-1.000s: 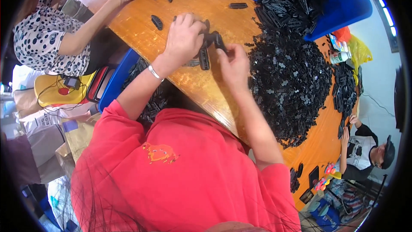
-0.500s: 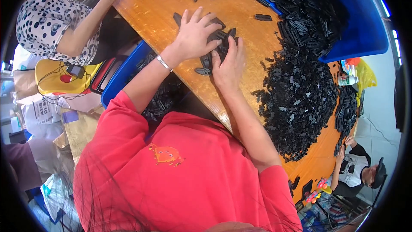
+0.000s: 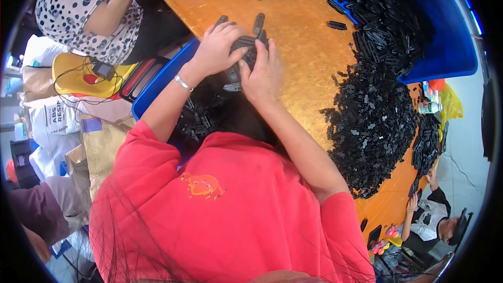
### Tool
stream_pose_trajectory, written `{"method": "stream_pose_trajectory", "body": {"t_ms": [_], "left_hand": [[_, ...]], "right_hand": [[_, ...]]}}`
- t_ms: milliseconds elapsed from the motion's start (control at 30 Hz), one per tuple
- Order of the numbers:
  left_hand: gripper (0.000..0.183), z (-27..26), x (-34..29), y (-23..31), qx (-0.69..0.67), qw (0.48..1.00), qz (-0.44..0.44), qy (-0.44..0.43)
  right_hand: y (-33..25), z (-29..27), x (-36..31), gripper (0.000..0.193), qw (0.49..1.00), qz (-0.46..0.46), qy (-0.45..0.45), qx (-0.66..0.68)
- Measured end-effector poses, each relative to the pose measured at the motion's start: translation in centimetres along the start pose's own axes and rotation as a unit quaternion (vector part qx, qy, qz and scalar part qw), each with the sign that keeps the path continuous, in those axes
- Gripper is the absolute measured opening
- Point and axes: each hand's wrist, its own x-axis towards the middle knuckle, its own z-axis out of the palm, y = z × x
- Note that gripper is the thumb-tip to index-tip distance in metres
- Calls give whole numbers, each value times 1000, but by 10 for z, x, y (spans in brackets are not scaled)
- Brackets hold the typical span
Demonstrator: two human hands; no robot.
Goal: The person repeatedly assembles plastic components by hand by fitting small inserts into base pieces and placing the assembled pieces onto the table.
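A small cluster of long, dark plastic parts (image 3: 248, 62) is gathered between my two hands at the near edge of the wooden table. My left hand (image 3: 220, 47) curves over the cluster's left side, fingers close together and thumb pointing at the other hand. From the right, my right hand (image 3: 262, 76) cups the same parts, its thumb near the left thumb. One dark part (image 3: 259, 23) sticks out beyond the fingertips. Palms and fingers hide much of the cluster. Below the table edge, a blue bin (image 3: 166, 81) contains more dark parts (image 3: 196, 120).
On the wooden table (image 3: 306, 81) lies a big heap of small black pieces (image 3: 372, 131). A tipped blue tub (image 3: 450, 47) spills long black parts (image 3: 390, 26) at far right. One person (image 3: 86, 13) in a spotted top sits at far left, another (image 3: 432, 217) at right.
Both hands have drawn the dark parts toward me and left, to the table edge above the bin. My left fingers, spread before, are now closer together. The view has shifted slightly.
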Motion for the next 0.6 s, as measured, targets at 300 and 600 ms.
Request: {"method": "stream_pose_trajectory", "body": {"t_ms": [300, 600], "left_hand": [[20, -56, -103, -48, -179, 972, -148, 46], [25, -45, -78, -32, -339, 897, -224, 173]], "right_hand": [[-67, 34, -39, 67, 973, -110, -99, 179], [-6, 12, 59, 36, 990, -126, 14, 64]]}}
